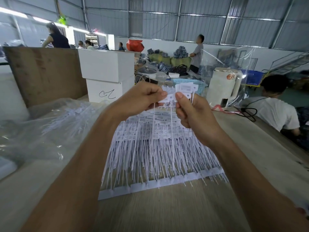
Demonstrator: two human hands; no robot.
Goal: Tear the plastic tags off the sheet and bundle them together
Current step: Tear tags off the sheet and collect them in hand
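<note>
- The wooden worktable [175,211] lies well below the fingers and carries everything, so both hands can work raised in the air above it.
- A clear plastic bag [50,124] lies on the table, down and to the left of the left fingers; it seems to hold more white tags, probably stock that waits.
- The pile of tag sheets [160,148] is spread flat directly under the fingers, with the thin tails pointing toward the person, so the next sheet is near to reach.
- The left hand [138,97] pinches a strip of tags between thumb and curled fingers, to hold it steady for tearing.
- The right hand [192,113] is curled around the small bunch of torn tags [182,91], thumb pressed on their heads; the heads stand just above the fingertips and the tails hang below, likely so the bundle stays aligned.
</note>
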